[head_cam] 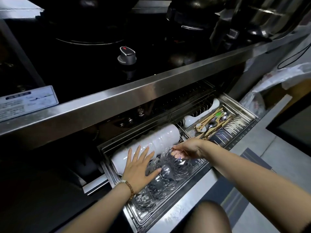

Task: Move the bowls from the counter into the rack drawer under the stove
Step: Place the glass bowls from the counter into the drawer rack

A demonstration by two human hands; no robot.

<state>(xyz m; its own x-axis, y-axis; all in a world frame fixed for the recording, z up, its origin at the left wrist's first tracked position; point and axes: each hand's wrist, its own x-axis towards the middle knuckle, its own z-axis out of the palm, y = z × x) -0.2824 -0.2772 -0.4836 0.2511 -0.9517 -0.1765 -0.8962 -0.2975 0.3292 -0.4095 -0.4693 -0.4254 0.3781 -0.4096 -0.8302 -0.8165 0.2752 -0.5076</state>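
Below, line by line:
Drawer: the rack drawer [223,101] is pulled out under the stove [87,52], steel walls and wire racks showing.
Glass bowls: a row of clear cut-glass bowls [161,180] stands on edge in the front left part of the drawer, touching one another.
White bowls: a stack of white bowls [161,137] lies on its side just behind the glass ones.
Left hand: the left hand [138,169] lies flat with fingers spread apart, palm on the glass bowls, fingertips reaching the white stack; it grips nothing. A bead bracelet [129,187] circles the wrist.
Right hand: the right hand [188,148] has its fingers clamped on the rim of the rearmost glass bowl [176,163], fingertips seen through the glass.
Cutlery tray: at the drawer's right, a tray [208,125] holds chopsticks and spoons.
Worktop: its steel edge [117,100] runs above the drawer.
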